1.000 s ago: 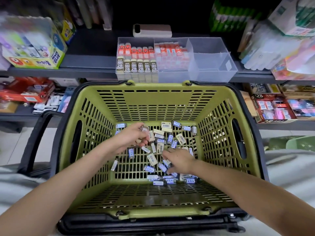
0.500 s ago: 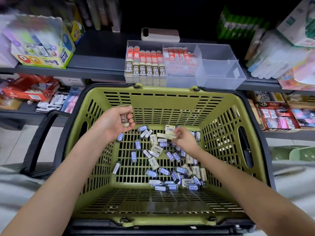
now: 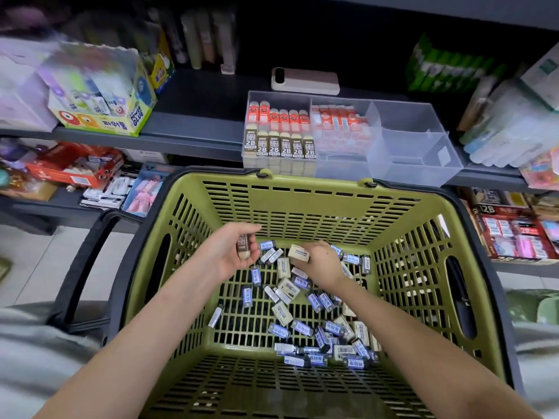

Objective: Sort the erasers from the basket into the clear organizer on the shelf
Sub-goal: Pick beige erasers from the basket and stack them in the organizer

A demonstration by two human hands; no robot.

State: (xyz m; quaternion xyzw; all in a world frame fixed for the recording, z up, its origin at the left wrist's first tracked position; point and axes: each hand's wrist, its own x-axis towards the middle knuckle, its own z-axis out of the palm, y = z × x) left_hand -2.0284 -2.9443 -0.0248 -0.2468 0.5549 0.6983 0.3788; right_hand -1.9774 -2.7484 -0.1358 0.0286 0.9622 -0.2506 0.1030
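Observation:
A green slotted basket (image 3: 305,195) fills the middle of the view, with several loose erasers (image 3: 314,300) in blue and beige sleeves on its floor. My left hand (image 3: 233,252) hovers over the far left of the pile, palm up, and holds a brown-sleeved eraser (image 3: 243,245). My right hand (image 3: 322,263) is beside it and pinches a beige eraser (image 3: 299,253). On the shelf behind the basket stands the clear organizer (image 3: 447,152). Its left compartment holds rows of red and 2B erasers (image 3: 279,134), the middle one holds red-and-white erasers, and the right one is bare.
A white phone-like block (image 3: 305,81) lies on the shelf behind the organizer. A glue box (image 3: 102,95) stands at the left, packaged goods at the right. The basket's black handle (image 3: 87,261) sticks out to the left. A lower shelf holds a red 2B box (image 3: 514,234).
Both hands have lifted from the pile and come together over the basket's far part, each with an eraser taken up. The view has tilted up toward the shelf.

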